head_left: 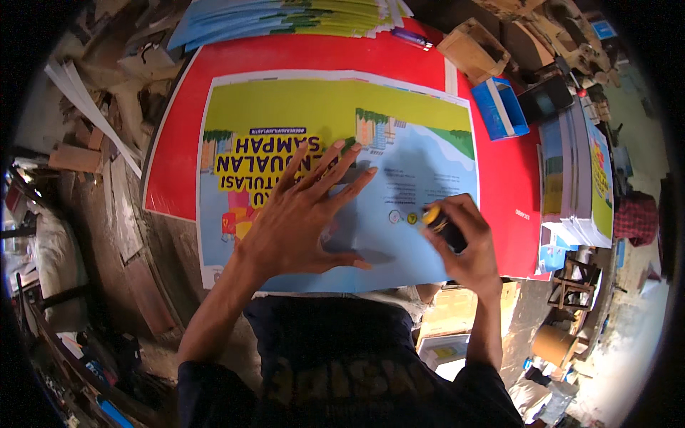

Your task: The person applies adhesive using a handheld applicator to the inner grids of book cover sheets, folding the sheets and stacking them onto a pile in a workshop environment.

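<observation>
A large printed sheet [300, 103] in green and light blue lies upside down to me on a red board [321, 53]. My left hand [296, 217] rests on it, fingers spread over the big dark lettering, thumb stretched to the right. In my right hand [472, 253] is a short black cylinder with a yellow end [445, 232], wrapped by the fingers. Its exact kind I cannot make out. It is over the right half of the sheet, close to small printed round marks; whether it touches the paper is hidden.
A stack of similar printed sheets [285, 20] lies at the far edge, with a purple object [412, 37] beside it. Far right stand a wooden box [473, 50] and a blue box [499, 107]. Booklets [578, 178] are piled at the right. Wood strips [93, 118] lie left.
</observation>
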The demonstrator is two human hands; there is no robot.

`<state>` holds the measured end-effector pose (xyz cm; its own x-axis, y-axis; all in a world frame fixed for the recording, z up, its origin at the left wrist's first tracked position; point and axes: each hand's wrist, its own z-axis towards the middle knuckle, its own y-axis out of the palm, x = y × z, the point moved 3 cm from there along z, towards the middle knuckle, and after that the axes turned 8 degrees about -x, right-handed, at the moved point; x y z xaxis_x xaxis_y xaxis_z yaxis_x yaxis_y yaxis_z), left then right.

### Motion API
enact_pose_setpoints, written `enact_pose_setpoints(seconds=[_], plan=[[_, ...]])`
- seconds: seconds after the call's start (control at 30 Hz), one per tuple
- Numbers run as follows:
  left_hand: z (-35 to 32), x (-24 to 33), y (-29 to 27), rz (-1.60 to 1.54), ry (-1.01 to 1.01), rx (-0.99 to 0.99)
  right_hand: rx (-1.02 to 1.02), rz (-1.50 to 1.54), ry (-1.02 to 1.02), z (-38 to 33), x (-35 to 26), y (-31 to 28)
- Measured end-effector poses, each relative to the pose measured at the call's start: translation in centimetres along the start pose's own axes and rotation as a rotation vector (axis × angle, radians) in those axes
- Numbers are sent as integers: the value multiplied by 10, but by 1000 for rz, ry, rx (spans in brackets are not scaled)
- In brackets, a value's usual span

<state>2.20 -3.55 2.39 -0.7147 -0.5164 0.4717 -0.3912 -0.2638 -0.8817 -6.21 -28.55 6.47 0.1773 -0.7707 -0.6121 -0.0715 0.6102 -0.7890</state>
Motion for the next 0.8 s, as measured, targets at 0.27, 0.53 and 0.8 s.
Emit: enact_pose_setpoints(seconds=[0.27, 0.53, 0.8], plan=[[-2, -7, 8, 3, -2, 79, -104, 13, -216, 28, -15, 35], [-4, -8, 12, -1, 3, 106, -194, -85, -308, 41, -21, 37], [3, -3, 8, 30, -12, 70, -141, -136, -353, 42, -11, 43]])
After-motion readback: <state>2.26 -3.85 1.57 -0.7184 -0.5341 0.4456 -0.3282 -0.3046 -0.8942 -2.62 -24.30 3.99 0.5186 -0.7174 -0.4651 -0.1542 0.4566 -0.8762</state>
